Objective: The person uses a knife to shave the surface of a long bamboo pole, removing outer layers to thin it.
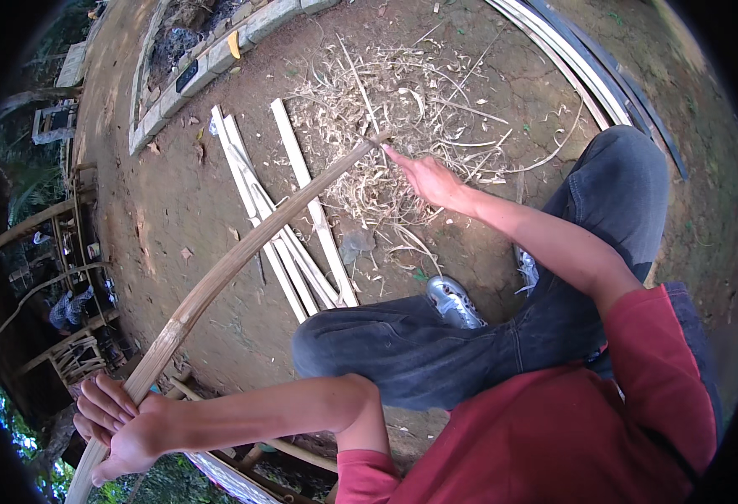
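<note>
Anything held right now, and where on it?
Left hand grips the long wooden pole toward its near end; right hand is at the far end, contact unclear.

I'm remotely viewing an outdoor woodworking yard (167, 223): wood shavings (369, 189) litter bare ground (503, 101), pale wooden strips (298, 160) lie beside them, and a block curb (268, 22) stands toward the ground's far-left corner.

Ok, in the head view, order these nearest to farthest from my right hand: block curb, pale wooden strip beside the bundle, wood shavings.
1. Wood shavings, below your right hand.
2. Pale wooden strip, to its left.
3. Block curb, farther, upper left.
</note>
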A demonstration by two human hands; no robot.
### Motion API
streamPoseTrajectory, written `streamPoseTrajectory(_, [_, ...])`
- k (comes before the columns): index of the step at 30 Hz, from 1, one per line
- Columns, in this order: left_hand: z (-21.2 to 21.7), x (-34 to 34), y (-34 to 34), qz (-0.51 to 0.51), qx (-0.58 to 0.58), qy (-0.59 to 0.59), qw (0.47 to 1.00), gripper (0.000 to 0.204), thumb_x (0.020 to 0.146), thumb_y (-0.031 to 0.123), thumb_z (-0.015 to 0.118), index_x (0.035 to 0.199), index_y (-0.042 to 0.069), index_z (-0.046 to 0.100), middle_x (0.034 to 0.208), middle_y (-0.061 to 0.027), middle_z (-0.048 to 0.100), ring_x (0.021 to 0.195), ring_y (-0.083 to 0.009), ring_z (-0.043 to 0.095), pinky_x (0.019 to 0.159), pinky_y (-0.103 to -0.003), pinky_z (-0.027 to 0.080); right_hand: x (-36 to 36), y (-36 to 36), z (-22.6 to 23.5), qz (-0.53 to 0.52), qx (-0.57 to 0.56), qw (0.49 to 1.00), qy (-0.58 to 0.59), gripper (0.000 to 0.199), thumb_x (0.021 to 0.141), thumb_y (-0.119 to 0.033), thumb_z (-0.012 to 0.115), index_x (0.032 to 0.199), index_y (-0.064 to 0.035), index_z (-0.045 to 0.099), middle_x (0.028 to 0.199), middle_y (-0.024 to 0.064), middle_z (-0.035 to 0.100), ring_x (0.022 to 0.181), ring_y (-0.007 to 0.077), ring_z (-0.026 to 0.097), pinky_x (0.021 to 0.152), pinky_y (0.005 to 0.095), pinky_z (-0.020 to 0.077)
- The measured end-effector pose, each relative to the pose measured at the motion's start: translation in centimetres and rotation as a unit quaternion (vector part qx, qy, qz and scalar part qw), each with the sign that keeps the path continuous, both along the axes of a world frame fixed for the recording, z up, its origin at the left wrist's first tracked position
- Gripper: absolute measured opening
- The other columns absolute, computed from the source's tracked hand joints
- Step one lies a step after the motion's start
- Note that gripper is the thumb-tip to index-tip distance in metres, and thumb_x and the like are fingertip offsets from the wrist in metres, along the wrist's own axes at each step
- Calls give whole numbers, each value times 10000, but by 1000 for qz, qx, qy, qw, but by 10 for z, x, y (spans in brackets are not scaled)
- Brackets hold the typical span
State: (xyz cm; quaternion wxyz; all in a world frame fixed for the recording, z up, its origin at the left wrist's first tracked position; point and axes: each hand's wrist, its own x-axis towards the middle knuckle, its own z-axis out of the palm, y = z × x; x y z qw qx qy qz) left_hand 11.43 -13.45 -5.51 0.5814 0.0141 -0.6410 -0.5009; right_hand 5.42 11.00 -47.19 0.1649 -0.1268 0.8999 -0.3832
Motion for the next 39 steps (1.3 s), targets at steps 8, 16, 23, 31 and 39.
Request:
streamPoseTrajectory(8, [1, 2, -6, -22, -19, 8, 1000, 682, 950, 742, 168, 625, 146, 227, 532, 1, 158, 473, -126, 138, 389, -257, 111, 15, -32, 40, 31, -155, 965, 209, 714, 969, -23, 474, 1578, -253, 181, 653, 103, 518, 508, 177, 494, 393, 320, 492])
streamPoseTrajectory(16, [-1, 7, -13, -23, 4, 5, 1000, 690, 938, 760, 165, 640, 142, 240, 542, 1, 158, 479, -128, 146, 389, -255, 114, 4, -4, 25, -25, -99, 989, -106, 628, 992, -37, 446, 1566, -178, 234, 543, 68, 480, 382, 138, 406, 368, 332, 419])
streamPoseTrajectory(23, [2, 8, -9, -36, -19, 2, 999, 686, 942, 753, 159, 639, 141, 225, 542, -5, 159, 482, -130, 150, 390, -256, 113, 15, -35, 40, 6, -205, 966, 154, 640, 989, -49, 493, 1558, -235, 266, 578, 62, 488, 459, 169, 457, 434, 347, 452])
streamPoseTrajectory(31, [-3, 6, -8, -32, 9, 15, 999, 692, 941, 756, 177, 640, 137, 248, 548, -1, 160, 484, -129, 141, 395, -262, 101, -5, -4, 32, -20, -130, 991, -34, 560, 1003, -89, 477, 1537, -159, 323, 497, 60, 479, 384, 145, 407, 398, 344, 412])
streamPoseTrajectory(39, [1, 14, -1, 1, 3, 18, 1000, 680, 945, 750, 188, 644, 142, 234, 544, -2, 163, 479, -125, 144, 382, -252, 107, 7, -7, 19, -20, -62, 994, -90, 590, 983, -28, 428, 1548, -116, 282, 580, 122, 520, 457, 197, 484, 479, 418, 475])
